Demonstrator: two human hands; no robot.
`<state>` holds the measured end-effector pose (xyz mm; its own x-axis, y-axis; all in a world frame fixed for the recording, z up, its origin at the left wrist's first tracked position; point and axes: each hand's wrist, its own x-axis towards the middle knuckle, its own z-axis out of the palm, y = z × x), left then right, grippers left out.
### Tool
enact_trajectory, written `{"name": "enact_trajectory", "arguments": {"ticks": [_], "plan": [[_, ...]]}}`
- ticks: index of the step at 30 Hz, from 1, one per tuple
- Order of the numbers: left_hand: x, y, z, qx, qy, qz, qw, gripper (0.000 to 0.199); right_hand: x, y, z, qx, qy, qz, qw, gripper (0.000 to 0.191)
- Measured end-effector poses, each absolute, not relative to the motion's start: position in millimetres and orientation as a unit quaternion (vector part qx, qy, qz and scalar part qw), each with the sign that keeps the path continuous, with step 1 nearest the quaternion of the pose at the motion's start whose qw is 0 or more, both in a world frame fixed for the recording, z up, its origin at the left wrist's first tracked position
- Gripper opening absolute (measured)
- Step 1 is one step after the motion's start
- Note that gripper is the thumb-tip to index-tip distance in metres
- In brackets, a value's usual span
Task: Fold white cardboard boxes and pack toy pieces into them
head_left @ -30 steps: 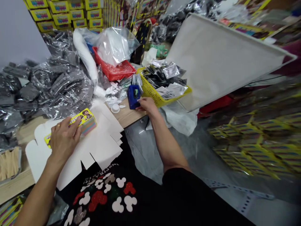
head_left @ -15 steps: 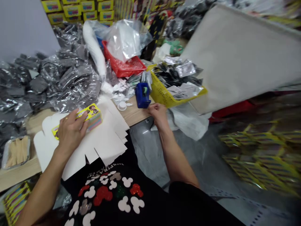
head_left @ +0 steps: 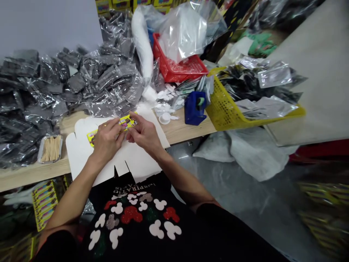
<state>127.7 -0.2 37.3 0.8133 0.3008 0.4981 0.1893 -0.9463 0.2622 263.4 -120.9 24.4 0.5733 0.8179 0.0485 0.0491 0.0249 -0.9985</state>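
Note:
A small yellow printed box (head_left: pixel 128 122) lies on the white cardboard sheets (head_left: pixel 144 160) at the table's front edge. My left hand (head_left: pixel 107 136) is closed over its left and middle part, covering much of it. At the box's right end is my right hand (head_left: pixel 143 133), thumb and fingers pinched against it; whether a piece of tape is under them I cannot see. To the right stands a blue tape dispenser (head_left: pixel 194 109) with a pale green roll. A small white round lid-like piece (head_left: pixel 164 118) lies between the sheets and the dispenser.
Grey items in clear bags (head_left: pixel 76 83) are heaped at the back left. A red basket (head_left: pixel 177 76) and a yellow basket (head_left: pixel 226 116) of silvery packets stand on the right. A tray of wooden sticks (head_left: pixel 50 149) sits at the left edge.
My right hand has moved left from beside the tape dispenser to the box's right end. My left hand stays on the box. The camera view has turned left.

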Motion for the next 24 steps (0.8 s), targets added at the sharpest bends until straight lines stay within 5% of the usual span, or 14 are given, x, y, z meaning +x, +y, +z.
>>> {"name": "enact_trajectory", "arguments": {"ticks": [18, 21, 24], "plan": [[156, -2, 76, 0.944, 0.23, 0.149, 0.183, 0.023, 243, -116, -5, -0.571, -0.293, 0.311, 0.701, 0.086], [158, 3, 73, 0.944, 0.231, 0.15, 0.18, 0.02, 262, -129, -5, -0.594, -0.335, 0.324, 0.656, 0.09], [157, 8, 67, 0.945, 0.223, 0.175, 0.161, 0.02, 319, -162, -2, -0.704, -0.314, 0.251, 0.585, 0.069]]}}
